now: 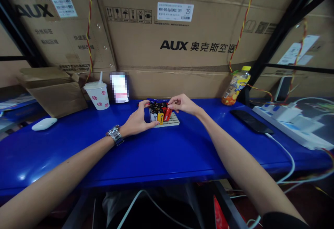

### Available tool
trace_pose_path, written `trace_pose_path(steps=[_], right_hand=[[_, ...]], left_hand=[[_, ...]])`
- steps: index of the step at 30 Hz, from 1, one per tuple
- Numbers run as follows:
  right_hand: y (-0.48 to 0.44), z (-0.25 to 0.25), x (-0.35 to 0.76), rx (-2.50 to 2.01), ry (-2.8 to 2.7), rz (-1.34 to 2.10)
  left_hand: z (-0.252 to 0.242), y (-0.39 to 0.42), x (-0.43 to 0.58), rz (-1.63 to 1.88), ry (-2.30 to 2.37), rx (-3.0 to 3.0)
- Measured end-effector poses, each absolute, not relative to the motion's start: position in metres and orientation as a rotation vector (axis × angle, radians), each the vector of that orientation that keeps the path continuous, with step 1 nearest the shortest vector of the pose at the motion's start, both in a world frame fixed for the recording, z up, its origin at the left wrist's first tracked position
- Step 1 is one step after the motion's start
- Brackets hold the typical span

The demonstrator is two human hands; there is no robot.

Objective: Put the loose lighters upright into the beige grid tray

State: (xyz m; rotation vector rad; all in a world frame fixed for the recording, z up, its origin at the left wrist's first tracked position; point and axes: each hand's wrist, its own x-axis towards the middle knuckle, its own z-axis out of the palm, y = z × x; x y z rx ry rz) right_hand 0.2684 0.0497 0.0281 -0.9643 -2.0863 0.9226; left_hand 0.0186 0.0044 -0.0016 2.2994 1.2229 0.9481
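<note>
Batteries [159,113] stand packed upright in a pale slotted tray [172,121] at the far middle of the blue desk [161,152], some black, one yellow, a couple red. The left hand [137,120] curls against the tray's near-left corner, thumb and fingers closed lightly on the edge cells, and seems to steady the block. The right hand [182,104] hovers over the right side, fingertips pinched on the top of a red battery [167,114] that leans slightly out of line.

To do this well, I judge the pinch should stay on the cap of that one cell and move straight along its slot, since its neighbours are touching it and a sideways pull could tip them. The left hand should press the tray down flat, not squeeze the row. A paper cup [98,95] and a juice bottle [236,86] stand well apart.
</note>
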Motion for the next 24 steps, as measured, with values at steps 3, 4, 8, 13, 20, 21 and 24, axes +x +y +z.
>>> trace_pose_path(steps=[3,4,8,13,20,21,24], right_hand=[[0.051,0.027,0.260,-0.977,-2.099,0.812],[0.051,0.027,0.258,-0.979,-2.114,0.759],[0.047,0.029,0.253,-1.024,-2.201,0.555],[0.040,0.035,0.250,-1.076,-2.264,0.665],[0.045,0.028,0.257,-1.156,-2.259,0.755],[0.047,0.026,0.259,-1.175,-2.212,0.723],[0.054,0.016,0.263,-1.226,-2.120,0.519]], left_hand=[[-0.002,0.005,0.019,0.901,1.209,2.295],[-0.002,0.005,0.019,0.889,1.206,2.288],[-0.003,0.008,0.017,0.882,1.205,2.268],[-0.002,0.010,0.015,0.837,1.191,2.268],[0.010,0.022,0.006,0.613,1.172,2.322],[0.015,0.024,0.002,0.548,1.144,2.329],[0.028,0.031,-0.018,0.380,1.017,2.265]])
